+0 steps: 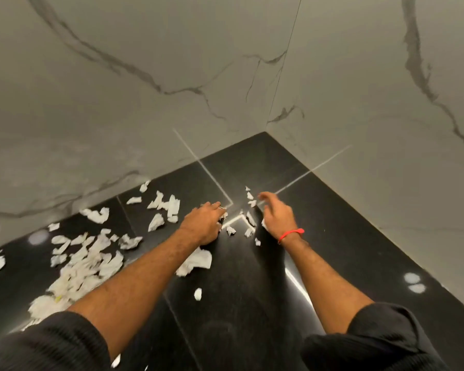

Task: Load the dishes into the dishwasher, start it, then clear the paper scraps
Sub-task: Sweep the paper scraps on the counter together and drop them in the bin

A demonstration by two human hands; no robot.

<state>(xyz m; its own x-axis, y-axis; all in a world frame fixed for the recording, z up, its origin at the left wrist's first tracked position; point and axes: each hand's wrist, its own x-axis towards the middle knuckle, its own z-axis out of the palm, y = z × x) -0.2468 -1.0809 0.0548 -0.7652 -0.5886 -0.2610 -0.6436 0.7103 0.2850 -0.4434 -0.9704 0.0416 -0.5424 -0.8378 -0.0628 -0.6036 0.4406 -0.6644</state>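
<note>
- Surface: black polished floor (332,236) with pale grout lines, meeting white marble-look walls (145,76) in a corner ahead and to the right. No dishwasher or dishes in view; judged from this, the work stands at the paper-clearing stage.
- Task item: torn white paper scraps (75,266) lie on the floor. The densest heap is at lower left, beside the left forearm; looser pieces trail up toward the left wall; a small cluster (248,223) lies between the two hands near the grout crossing.
- Left hand (204,223): palm down on the floor, fingers curled over some scraps at its fingertips; it appears to be gripping or gathering them, though the grip itself is partly hidden.
- Right hand (276,212): raised just above the floor, fingers spread and relaxed, holding nothing visible; blurred. A red band (291,235) sits at the wrist.
- Governing relation: the small cluster lies directly between the hands, touching or just beside the left fingertips and just left of the right hand. The left hand is nearer to both the cluster and the main heap.
- Judgement: the cluster can be swept inward by both hands; the main heap, well to the left and nearer the body, calls for the left hand.
- One larger crumpled piece (196,261) lies partly under the left forearm.
</note>
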